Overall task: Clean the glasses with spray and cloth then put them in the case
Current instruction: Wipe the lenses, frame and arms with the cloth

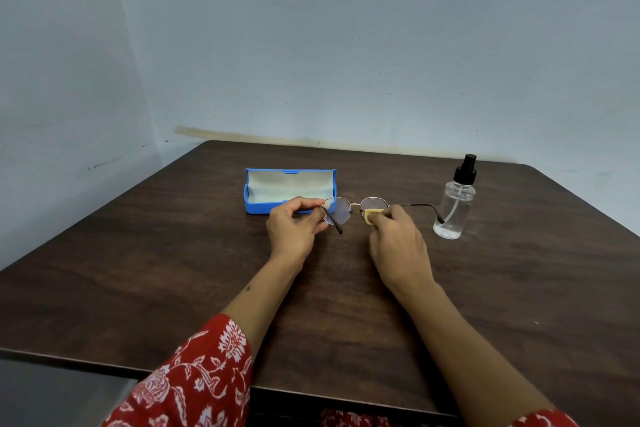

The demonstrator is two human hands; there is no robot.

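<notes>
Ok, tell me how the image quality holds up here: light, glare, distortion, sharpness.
Head view: soft, even light with faint shadows on the table; wide-angle bending curves the table's edges; no strong glare, only small highlights on the spray bottle; the glasses look thin and slightly soft, the lenses barely readable; the cloth in the right hand is small but distinct.

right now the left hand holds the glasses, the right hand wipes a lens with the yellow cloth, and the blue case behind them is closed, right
Not quite: the head view shows the blue case open, its pale lining exposed. The left hand does hold the glasses while the right hand wipes with the yellow cloth.
</notes>
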